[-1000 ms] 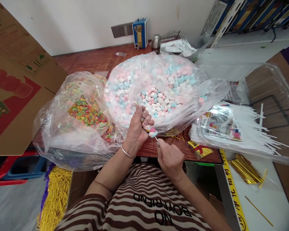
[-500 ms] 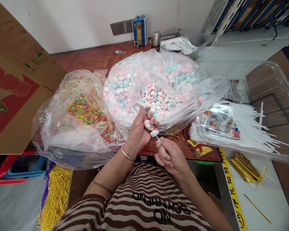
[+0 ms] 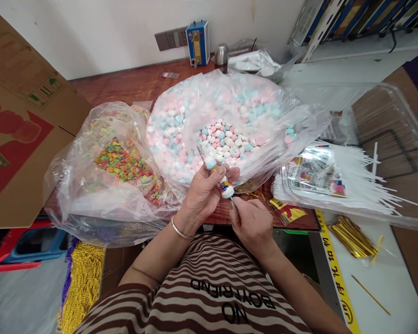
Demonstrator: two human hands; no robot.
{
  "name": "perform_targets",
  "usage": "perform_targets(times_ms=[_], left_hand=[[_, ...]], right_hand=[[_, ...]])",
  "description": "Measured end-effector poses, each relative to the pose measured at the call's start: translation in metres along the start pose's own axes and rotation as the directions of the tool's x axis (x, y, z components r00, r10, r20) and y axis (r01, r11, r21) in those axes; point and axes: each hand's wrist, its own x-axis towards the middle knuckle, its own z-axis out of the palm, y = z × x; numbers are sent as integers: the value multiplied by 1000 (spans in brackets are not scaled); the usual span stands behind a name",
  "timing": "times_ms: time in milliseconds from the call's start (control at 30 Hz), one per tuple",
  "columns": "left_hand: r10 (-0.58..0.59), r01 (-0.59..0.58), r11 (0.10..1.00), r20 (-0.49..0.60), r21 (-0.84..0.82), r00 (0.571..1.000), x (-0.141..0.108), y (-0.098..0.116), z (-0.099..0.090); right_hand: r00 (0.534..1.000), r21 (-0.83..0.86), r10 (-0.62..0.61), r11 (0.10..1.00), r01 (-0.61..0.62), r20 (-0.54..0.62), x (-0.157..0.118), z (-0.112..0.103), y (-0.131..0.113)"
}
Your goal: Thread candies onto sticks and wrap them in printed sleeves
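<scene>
My left hand (image 3: 207,188) is wrapped round a candy skewer (image 3: 227,190) in clear wrapping, with pastel pieces showing above and below the fingers. Just below it, my right hand (image 3: 252,222) is closed on the lower end of the skewer's stick. Beyond both hands lies a big clear bag of pink, white and blue candies (image 3: 225,139), its mouth open. Left of that sits a clear bag of small colourful rings (image 3: 125,160).
A clear tray (image 3: 400,218) with white sticks (image 3: 351,181) and printed wrappers is on the right. Gold ties (image 3: 353,237) lie nearer. A cardboard box (image 3: 17,116) stands at the left. At the back are a blue device (image 3: 198,43) and a metal flask (image 3: 221,55).
My left fingers have shifted on the skewer, and more of its upper end shows. My right hand has turned, its fingers now curled round the stick. The view has shifted slightly.
</scene>
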Motion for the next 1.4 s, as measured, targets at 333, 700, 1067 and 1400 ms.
perform_targets(times_ms=[333, 700, 1067, 1400], left_hand=[[-132, 136, 990, 146, -20, 981, -8, 8, -3], [-29, 29, 999, -27, 28, 999, 3, 6, 2], [-57, 51, 993, 52, 104, 997, -2, 1, -4], [-58, 17, 967, 156, 254, 986, 2, 4, -22]], right_hand=[[666, 674, 112, -53, -737, 737, -20, -1, -9], [967, -338, -248, 907, 250, 51, -14, -7, 9], [932, 421, 334, 831, -363, 144, -10, 1, -4], [776, 775, 256, 132, -619, 576, -10, 2, -8]])
